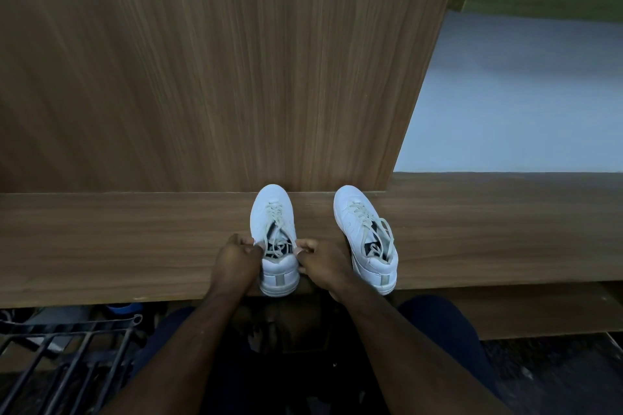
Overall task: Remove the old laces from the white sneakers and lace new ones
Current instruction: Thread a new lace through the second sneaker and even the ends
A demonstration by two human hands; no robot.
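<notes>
Two white sneakers stand on a narrow wooden ledge (pixel 135 246), toes pointing away from me. The left sneaker (pixel 274 212) has grey-white laces (pixel 274 217) threaded through it, with loose ends lying inside its opening. My left hand (pixel 236 261) grips its left collar edge and my right hand (pixel 320 263) pinches its right collar edge, both at the heel end. The right sneaker (pixel 365 236) stands alone to the right, its laces (pixel 371 229) loose and untied.
A tall wooden panel (pixel 219 61) rises right behind the ledge, touching the toes. A pale wall (pixel 522 94) lies to the right. A black metal rack (pixel 67 354) sits low at the left, below the ledge. My knees are under the ledge edge.
</notes>
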